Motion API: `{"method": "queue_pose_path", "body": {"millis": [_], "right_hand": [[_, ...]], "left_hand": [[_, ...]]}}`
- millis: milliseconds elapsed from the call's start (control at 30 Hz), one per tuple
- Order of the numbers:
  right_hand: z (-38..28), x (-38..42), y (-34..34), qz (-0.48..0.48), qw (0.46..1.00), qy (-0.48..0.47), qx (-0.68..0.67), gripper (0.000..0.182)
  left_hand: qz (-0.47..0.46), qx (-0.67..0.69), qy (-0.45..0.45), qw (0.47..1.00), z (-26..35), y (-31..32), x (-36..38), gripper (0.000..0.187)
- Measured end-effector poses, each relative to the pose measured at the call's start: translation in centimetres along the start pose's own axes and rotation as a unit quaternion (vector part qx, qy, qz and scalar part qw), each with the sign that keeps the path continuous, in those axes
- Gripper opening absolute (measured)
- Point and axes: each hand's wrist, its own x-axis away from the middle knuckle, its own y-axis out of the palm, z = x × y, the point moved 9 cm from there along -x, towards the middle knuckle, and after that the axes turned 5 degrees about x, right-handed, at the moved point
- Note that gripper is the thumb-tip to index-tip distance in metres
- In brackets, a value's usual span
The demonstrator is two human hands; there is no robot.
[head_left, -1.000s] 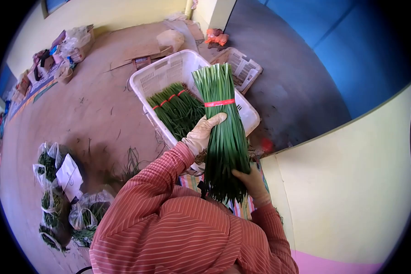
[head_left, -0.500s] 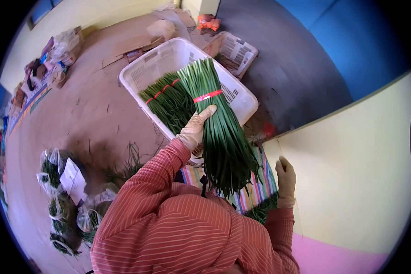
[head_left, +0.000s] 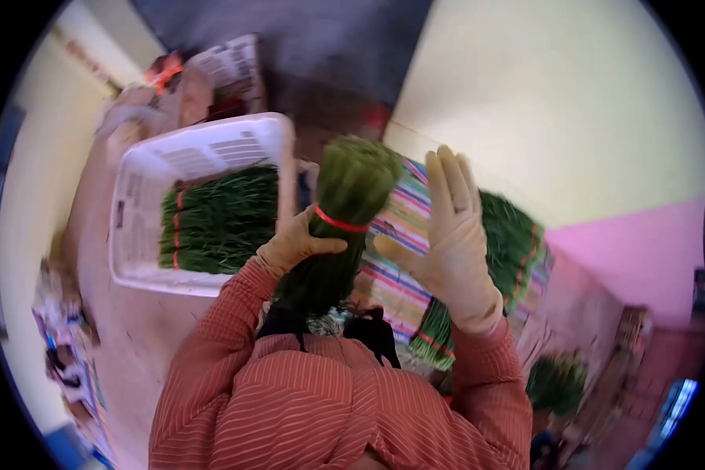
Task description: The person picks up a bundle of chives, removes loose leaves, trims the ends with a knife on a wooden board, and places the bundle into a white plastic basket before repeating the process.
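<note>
My gloved left hand (head_left: 296,246) is closed around a thick bundle of garlic chives (head_left: 351,192), just at its red band. The bundle stands nearly upright in front of my chest, cut ends up and leafy ends down. To its right, my gloved right hand (head_left: 458,254) is open, fingers stretched upward and thumb apart, not touching the bundle. Several banded chive bundles (head_left: 223,223) lie side by side in the white plastic crate (head_left: 200,142) on my left. More chives (head_left: 509,239) with red bands lie on the striped mat (head_left: 399,278), partly behind my right hand.
A second crate (head_left: 231,66) and an orange bag (head_left: 164,72) stand beyond the first crate. A pale wall (head_left: 556,102) with a pink lower part rises on the right. Loose greens (head_left: 558,382) lie at the lower right. Assorted bags (head_left: 59,313) line the left side.
My view has turned to the right, so the crate appears further left. The held bundle has come upright and away from the crate. My right hand has risen beside it and spread its fingers.
</note>
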Motion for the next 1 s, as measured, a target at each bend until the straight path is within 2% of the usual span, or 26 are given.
{"method": "queue_pose_path", "body": {"millis": [33, 67, 100, 167, 233, 267, 300, 333, 367, 400, 433, 467, 500, 533, 600, 633, 667, 700, 733, 767, 800, 900, 933, 967, 1000], "right_hand": [[-1.1, 1.0, -1.4, -0.057, 0.989, -0.056, 0.122, 0.093], [-1.1, 2.5, -1.6, -0.12, 0.957, -0.112, 0.238, 0.099], [0.2, 5.1, -0.2, -0.187, 0.924, -0.138, 0.303, 0.105], [5.1, 11.4, 3.0, -0.293, 0.851, -0.145, 0.411, 0.106], [10.0, 18.0, 5.2, -0.352, 0.857, -0.1, 0.362, 0.107], [11.3, 20.1, 5.1, -0.355, 0.859, -0.081, 0.361, 0.107], [13.0, 22.3, 5.1, -0.394, 0.869, -0.015, 0.301, 0.107], [14.5, 24.4, 5.6, -0.428, 0.871, 0.049, 0.237, 0.108], [15.4, 25.9, 6.2, -0.43, 0.87, 0.062, 0.231, 0.108], [16.9, 27.7, 7.3, -0.457, 0.866, 0.147, 0.14, 0.109], [18.2, 29.6, 8.5, -0.476, 0.848, 0.227, 0.047, 0.11], [18.8, 29.9, 8.8, -0.439, 0.869, 0.221, 0.06, 0.106], [19.6, 30.5, 9.4, -0.439, 0.867, 0.23, 0.053, 0.106], [20.9, 31.3, 9.9, -0.431, 0.854, 0.29, 0.003, 0.103], [23.9, 33.9, 12.1, -0.371, 0.838, 0.385, -0.109, 0.094], [25.4, 35.6, 13.9, -0.368, 0.834, 0.395, -0.114, 0.094], [26.9, 37.7, 16.4, -0.323, 0.755, 0.492, -0.289, 0.088], [27.3, 39.1, 18.3, -0.262, 0.638, 0.565, -0.453, 0.083], [27.1, 37.5, 17.7, -0.209, 0.524, 0.639, -0.523, 0.075], [28.4, 37.6, 19.4, -0.198, 0.516, 0.645, -0.529, 0.075], [30.5, 38.1, 21.3, -0.148, 0.548, 0.641, -0.516, 0.073], [36.9, 39.0, 27.9, -0.048, 0.63, 0.612, -0.475, 0.075], [38.9, 38.3, 29.0, -0.039, 0.678, 0.596, -0.429, 0.08], [40.8, 37.4, 30.0, -0.031, 0.721, 0.579, -0.379, 0.086], [42.2, 36.6, 30.6, -0.027, 0.736, 0.582, -0.346, 0.092]], "left_hand": [[-0.052, -0.115, -0.001, 0.992, -0.8, 2.7, -0.9, 0.066], [-0.106, -0.179, -0.058, 0.976, -1.6, 6.1, -1.4, 0.074], [-0.167, -0.277, -0.081, 0.943, -3.3, 8.8, -2.3, 0.076], [-0.318, -0.397, -0.139, 0.85, -8.1, 14.1, -3.0, 0.078], [-0.496, -0.373, -0.069, 0.781, -14.6, 18.8, -2.4, 0.078], [-0.504, -0.417, -0.112, 0.748, -16.3, 19.9, -2.2, 0.078], [-0.517, -0.413, -0.115, 0.741, -17.0, 21.3, -2.8, 0.078], [-0.53, -0.427, -0.169, 0.713, -18.5, 21.8, -2.8, 0.079], [-0.542, -0.441, -0.223, 0.68, -20.1, 21.8, -2.6, 0.081], [-0.563, -0.401, -0.278, 0.667, -21.4, 22.0, -2.5, 0.08], [-0.571, -0.397, -0.283, 0.66, -22.0, 22.6, -3.0, 0.08], [-0.571, -0.476, -0.259, 0.617, -22.7, 22.5, -3.9, 0.075], [-0.567, -0.55, -0.231, 0.568, -23.2, 22.4, -4.8, 0.07], [-0.575, -0.546, -0.234, 0.562, -23.4, 22.3, -5.1, 0.07], [-0.45, -0.62, 0.039, 0.641, -19.7, 23.0, -9.2, 0.075], [-0.372, -0.601, 0.078, 0.703, -17.9, 22.3, -10.1, 0.068], [-0.312, -0.571, 0.096, 0.753, -17.7, 20.6, -10.6, 0.065], [-0.252, -0.534, 0.109, 0.8, -18.2, 18.3, -10.3, 0.063], [-0.267, -0.531, 0.1, 0.798, -19.8, 16.6, -9.1, 0.063], [-0.244, -0.527, 0.002, 0.814, -22.3, 13.5, -8.7, 0.063], [-0.217, -0.521, -0.097, 0.82, -25.0, 10.1, -7.7, 0.063], [-0.209, -0.565, -0.277, 0.748, -32.5, 2.1, -1.9, 0.068], [-0.204, -0.543, -0.262, 0.771, -33.6, 1.3, -0.6, 0.071], [-0.201, -0.544, -0.321, 0.748, -33.3, 2.4, -0.2, 0.071], [-0.21, -0.571, -0.252, 0.753, -35.5, 0.5, 1.6, 0.071]]}}
